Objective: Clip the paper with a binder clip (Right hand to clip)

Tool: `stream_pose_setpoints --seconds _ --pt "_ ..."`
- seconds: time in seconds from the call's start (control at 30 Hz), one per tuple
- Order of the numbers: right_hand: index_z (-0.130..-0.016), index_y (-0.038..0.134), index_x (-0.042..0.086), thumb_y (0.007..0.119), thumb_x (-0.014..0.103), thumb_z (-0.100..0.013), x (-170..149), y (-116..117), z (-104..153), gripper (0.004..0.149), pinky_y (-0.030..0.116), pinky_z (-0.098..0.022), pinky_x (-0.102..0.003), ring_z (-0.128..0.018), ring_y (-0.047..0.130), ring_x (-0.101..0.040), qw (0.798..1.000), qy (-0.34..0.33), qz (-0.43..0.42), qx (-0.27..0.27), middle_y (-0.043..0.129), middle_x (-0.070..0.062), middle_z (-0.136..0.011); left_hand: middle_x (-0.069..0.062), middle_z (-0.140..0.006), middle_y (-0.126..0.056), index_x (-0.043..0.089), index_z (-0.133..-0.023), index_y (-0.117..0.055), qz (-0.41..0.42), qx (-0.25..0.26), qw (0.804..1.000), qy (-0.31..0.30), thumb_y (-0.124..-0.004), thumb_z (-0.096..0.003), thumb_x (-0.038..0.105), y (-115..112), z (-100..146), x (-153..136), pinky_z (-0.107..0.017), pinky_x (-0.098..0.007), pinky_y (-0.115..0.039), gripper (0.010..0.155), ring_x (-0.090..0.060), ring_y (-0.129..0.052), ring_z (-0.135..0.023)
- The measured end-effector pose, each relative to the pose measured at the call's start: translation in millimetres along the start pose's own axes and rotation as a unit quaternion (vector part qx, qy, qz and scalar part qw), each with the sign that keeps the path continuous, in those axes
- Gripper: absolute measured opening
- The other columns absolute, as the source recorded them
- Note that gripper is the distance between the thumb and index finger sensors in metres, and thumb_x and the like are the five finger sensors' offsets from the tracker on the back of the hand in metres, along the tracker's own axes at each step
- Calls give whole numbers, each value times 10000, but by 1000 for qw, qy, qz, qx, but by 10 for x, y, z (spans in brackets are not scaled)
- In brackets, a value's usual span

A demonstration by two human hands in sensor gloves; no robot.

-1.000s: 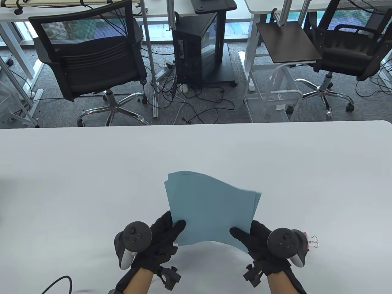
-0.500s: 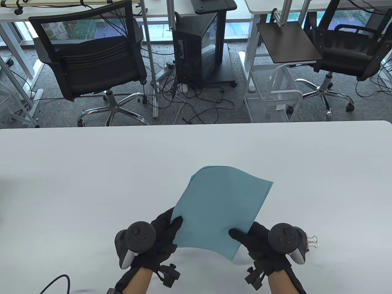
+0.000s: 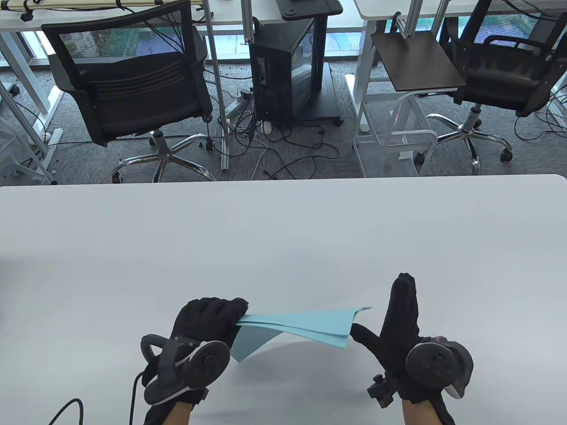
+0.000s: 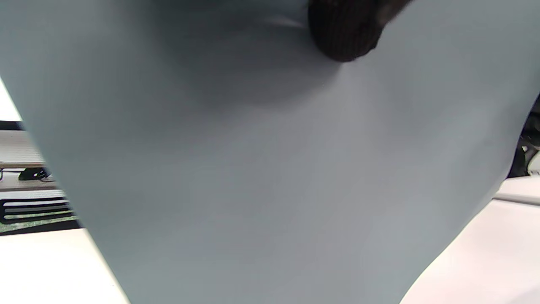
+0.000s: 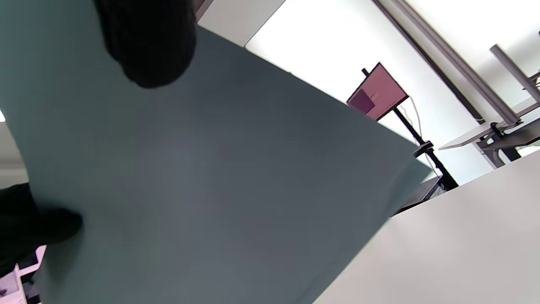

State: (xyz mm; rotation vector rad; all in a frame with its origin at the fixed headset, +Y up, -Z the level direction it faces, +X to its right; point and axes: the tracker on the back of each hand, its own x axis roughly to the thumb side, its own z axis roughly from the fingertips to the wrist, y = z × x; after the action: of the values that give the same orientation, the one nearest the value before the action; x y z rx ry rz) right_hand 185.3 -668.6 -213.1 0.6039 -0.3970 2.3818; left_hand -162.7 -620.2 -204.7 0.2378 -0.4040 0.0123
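Note:
A thin stack of blue paper (image 3: 301, 326) is held above the white table (image 3: 283, 230), turned nearly edge-on to the table view. My left hand (image 3: 228, 316) grips its left end. My right hand (image 3: 385, 318) is at the paper's right end with fingers stretched straight and the thumb touching the paper's edge. The paper fills the left wrist view (image 4: 270, 169) with one fingertip (image 4: 344, 33) on it. It also fills the right wrist view (image 5: 211, 177) under a fingertip (image 5: 147, 46). Of the pink binder clip (image 3: 439, 339), only a sliver shows behind my right tracker.
A black cable (image 3: 66, 409) runs along the table's near left edge. Beyond the far edge stand two office chairs (image 3: 133, 88), a computer tower (image 3: 283, 75) and a white wire cart (image 3: 394, 133).
The paper has tipped from lying flat and facing up to nearly edge-on. My left hand has rolled over while gripping it. My right hand has let go and straightened its fingers, covering the clip.

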Motion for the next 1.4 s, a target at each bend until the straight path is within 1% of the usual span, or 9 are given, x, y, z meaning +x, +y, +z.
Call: stream_pose_setpoints --seconds 0.1,0.17,0.37,0.47,0.57,0.73,1.0,1.2,1.4 --pt "-1139 223 166 792 391 -540 10 84 -28 856 377 -697 -733 -1041 310 -617 998 -21 -14 58 303 -303 -1193 165 -927 -904 420 -976 -718 8 -19 999 -40 -697 -590 434 -14 -15 120 -747 -498 -716 387 -215 -888 -928" --pt "-1011 703 241 787 311 -553 -13 142 -46 471 649 -673 -643 -955 795 -412 995 -36 -59 72 779 -116 -1065 162 -929 -901 415 -977 -717 0 -24 999 -41 -696 -591 429 -53 -27 167 -748 -501 -713 387 -217 -885 -932" --pt "-967 772 197 766 275 -566 -198 112 -30 409 827 -523 -509 -695 995 -303 991 5 -126 45 951 -75 -867 -18 -1238 -565 282 -1177 -438 108 76 988 75 -689 -557 574 -148 -2 -96 -799 -648 -484 730 -394 -605 -1124" --pt "-965 775 192 768 279 -566 -321 26 9 408 835 -506 -496 -660 1007 -288 985 22 -173 8 959 -73 -852 -175 -1272 -357 126 -1200 -243 263 97 949 142 -677 -525 644 -307 53 -481 -776 -706 -377 955 -532 -423 -1122" --pt "-958 780 186 777 288 -563 -391 32 20 408 838 -490 -486 -620 1011 -263 969 31 -244 -32 964 -72 -833 -211 -1276 -341 93 -1194 -167 478 -8 870 122 -694 -512 662 -678 51 -685 -776 -718 -367 1033 -553 -410 -1130" --pt "-957 774 192 783 315 -557 -385 148 33 419 821 -505 -495 -616 994 -256 981 57 -183 -28 958 -62 -819 127 -961 -865 296 -1123 -529 619 -70 779 71 -724 -583 497 -1094 -50 -591 -734 -539 -712 609 -236 -899 -923" --pt "-1012 702 223 780 306 -555 -191 82 19 471 782 -588 -530 -759 946 -292 990 14 -113 -81 887 -72 -934 186 -993 -834 438 -1008 -632 469 114 874 55 -692 -586 467 -717 0 -426 -744 -467 -720 427 -166 -877 -932" --pt "-1016 715 192 780 254 -567 -649 554 116 458 770 -573 -566 -761 940 -361 977 146 -111 107 882 -150 -949 159 -1014 -848 409 -1008 -675 386 -123 911 78 -711 -583 446 -1389 -21 -352 -724 -481 -734 428 -223 -908 -916" --pt "-996 744 196 786 271 -558 -520 338 22 446 775 -572 -554 -766 941 -344 987 114 -112 34 890 -120 -939 160 -980 -863 423 -981 -691 410 -42 908 78 -719 -578 453 -1122 -74 -385 -718 -451 -750 405 -181 -908 -903"
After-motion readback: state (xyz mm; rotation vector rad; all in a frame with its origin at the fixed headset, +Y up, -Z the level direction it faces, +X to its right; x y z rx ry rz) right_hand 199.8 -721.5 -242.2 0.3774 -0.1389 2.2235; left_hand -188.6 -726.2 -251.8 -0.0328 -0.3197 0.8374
